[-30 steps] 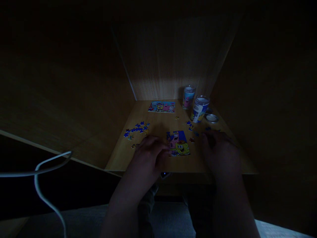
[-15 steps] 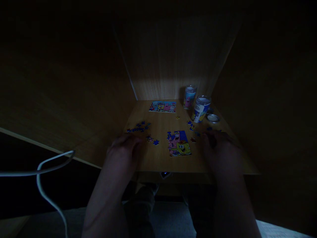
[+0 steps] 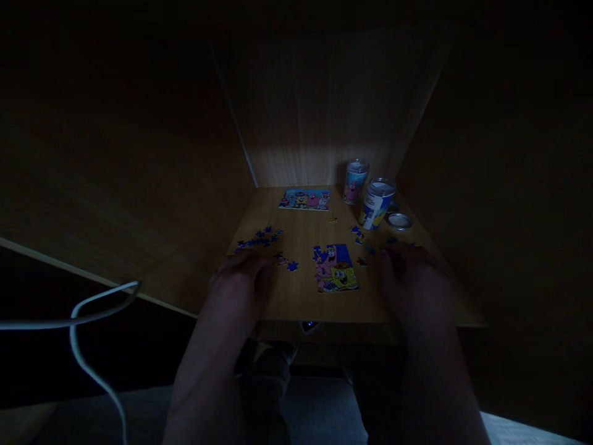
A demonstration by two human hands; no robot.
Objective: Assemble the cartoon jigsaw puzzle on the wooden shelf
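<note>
A partly joined jigsaw puzzle [image 3: 337,270] with a yellow and a pink cartoon figure lies near the front of the wooden table. To its left, my left hand [image 3: 241,277] is low over the table with its fingers curled together, beside loose puzzle pieces [image 3: 262,240]. One blue puzzle piece [image 3: 292,266] lies just right of those fingertips. On the other side, my right hand [image 3: 412,281] is bent inward near the table, fingers curled, close to a dark puzzle piece [image 3: 362,262]. Shadow hides whatever either hand may hold.
A finished-looking puzzle picture [image 3: 304,199] lies at the back. Two clear-topped cans, one rear [image 3: 356,181] and one front [image 3: 377,204], stand at the back right beside a round lid [image 3: 399,221]. Wooden panels enclose the table; a white cable [image 3: 88,371] hangs at left.
My left hand has shifted slightly to the right, nearer the loose pieces beside the puzzle. My right hand has hardly moved, and the puzzle looks the same.
</note>
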